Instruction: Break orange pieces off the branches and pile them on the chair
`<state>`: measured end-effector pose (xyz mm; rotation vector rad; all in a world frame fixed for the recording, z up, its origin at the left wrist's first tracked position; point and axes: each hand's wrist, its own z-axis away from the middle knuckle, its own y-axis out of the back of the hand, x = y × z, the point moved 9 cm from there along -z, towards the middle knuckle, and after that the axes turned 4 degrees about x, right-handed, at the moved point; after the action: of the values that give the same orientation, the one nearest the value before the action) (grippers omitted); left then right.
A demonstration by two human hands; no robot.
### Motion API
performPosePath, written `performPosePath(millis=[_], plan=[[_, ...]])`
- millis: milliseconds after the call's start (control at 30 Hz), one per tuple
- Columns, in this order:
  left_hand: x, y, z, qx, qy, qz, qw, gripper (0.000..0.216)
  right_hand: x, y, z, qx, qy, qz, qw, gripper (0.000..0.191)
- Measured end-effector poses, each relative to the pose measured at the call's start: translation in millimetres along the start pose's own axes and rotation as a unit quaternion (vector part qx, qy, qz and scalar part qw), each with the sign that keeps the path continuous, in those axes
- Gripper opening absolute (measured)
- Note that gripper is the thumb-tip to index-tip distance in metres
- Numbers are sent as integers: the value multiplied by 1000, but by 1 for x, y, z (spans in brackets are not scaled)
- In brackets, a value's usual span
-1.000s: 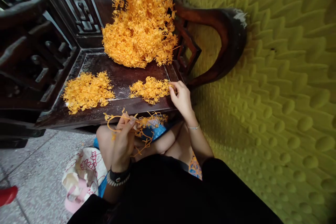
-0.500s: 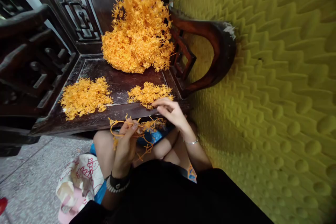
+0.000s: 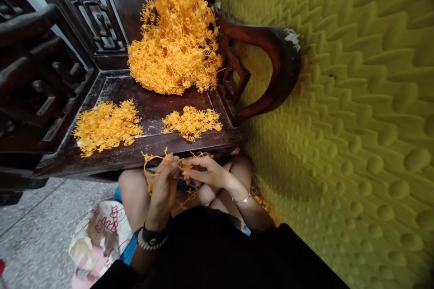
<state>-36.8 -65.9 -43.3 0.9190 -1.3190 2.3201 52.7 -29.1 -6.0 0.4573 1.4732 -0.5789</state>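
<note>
Over my lap, my left hand pinches a thin orange branched plastic strand, part of which curves out to the left in a loop. More of its thin branches hang below the fingers. My right hand is close beside the left, its thumb and fingertips closed on an orange bit of the same strand. The fingers hide much of the spot where they meet. Beyond my hands, a small pile of orange spidery plastic pieces lies on the right of the dark wooden seat.
A wider orange pile lies on the seat's left, and a tall orange heap stands at the back. The curved armrest meets a textured yellow-green surface on the right. A white and pink bag is on the floor.
My right hand has moved from the edge of the small right pile down and left to the strand, and its fingers have closed there. My left hand keeps its hold.
</note>
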Motion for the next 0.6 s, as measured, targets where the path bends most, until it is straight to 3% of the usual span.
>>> performPosePath(millis=[267, 400, 600], plan=[[-18, -12, 4, -54, 122, 32, 991, 39, 6, -13, 6, -37, -20, -154, 987, 37], [-18, -16, 8, -89, 109, 89, 986, 47, 9, -29, 7, -98, -13, -234, 967, 40], [-21, -16, 11, -71, 89, 103, 988, 49, 25, -33, 4, -100, -25, -269, 958, 51]])
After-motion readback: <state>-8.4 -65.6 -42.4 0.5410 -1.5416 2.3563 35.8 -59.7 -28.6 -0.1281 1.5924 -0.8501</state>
